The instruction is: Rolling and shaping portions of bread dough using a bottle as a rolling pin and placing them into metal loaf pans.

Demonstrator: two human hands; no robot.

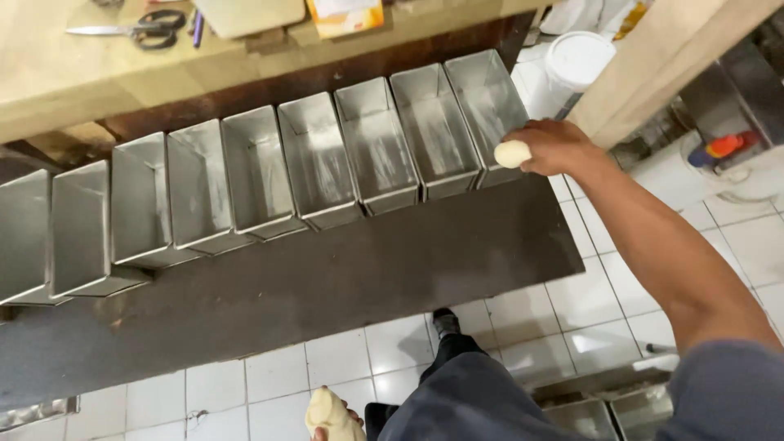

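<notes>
My right hand [555, 147] is stretched out over the far right end of the dark worktop [327, 286], fingers closed around a small pale lump of dough [513, 153] that pokes out on the thumb side. The lump hangs right at the near right corner of the last loaf tin [488, 102], and I'd say it is touching or just over the rim, though from this angle I cannot tell which. That tin ends a row of bare metal loaf tins [318, 159] standing side by side along the back of the worktop, each touching the next and running off towards the left edge of my view; the ones I can see into hold nothing but a light dusty film on their walls. My left hand [335, 420] sits low at the bottom edge, near my leg, gripping a second, longer piece of dough [328, 408] that stands upright out of the fist; only the top of the hand shows. Behind the tins a pale wooden table [49, 73] carries a pair of scissors [135, 28] with black handles and an orange and white box [347, 16]. To the right, on the white tiled floor [588, 302], stands a white lidded bucket [578, 59], and more metal tins [608, 412] lie by my right side, at the bottom of the view.
</notes>
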